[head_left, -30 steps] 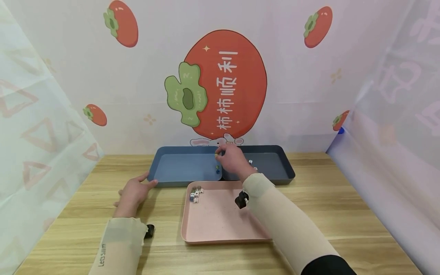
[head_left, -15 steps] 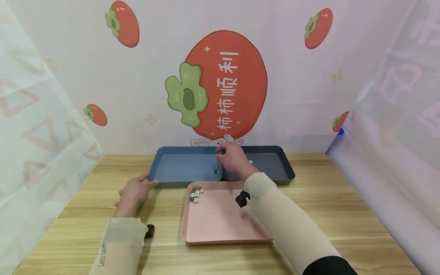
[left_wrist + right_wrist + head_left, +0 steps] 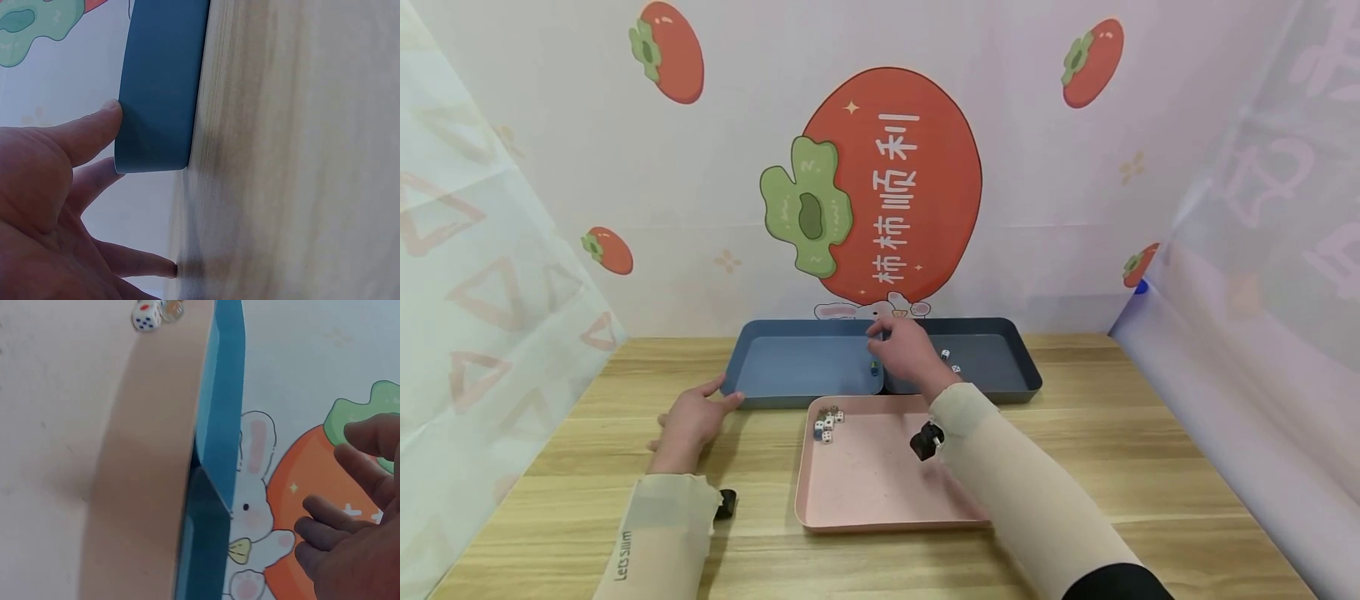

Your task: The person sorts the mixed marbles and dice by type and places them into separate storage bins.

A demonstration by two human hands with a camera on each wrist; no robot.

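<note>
In the head view my right hand hovers over the seam between the blue tray and the dark grey tray. The right wrist view shows its thumb and forefinger apart, holding nothing. Tiny green and blue marbles lie at the blue tray's right end. Two white dice sit in the dark tray. My left hand rests at the blue tray's near left corner; in the left wrist view the thumb touches the tray wall's edge, with the forefinger at the corner and the other fingers spread.
The pink tray stands in front of both trays, with several white dice and small marbles at its far left corner. A wooden table lies beneath. A printed cloth hangs close behind the trays.
A second ago my right fingertips pinched a small yellow-green marble; they have let go and now hold nothing. The marbles in the blue tray have shifted slightly. My left hand stays put.
</note>
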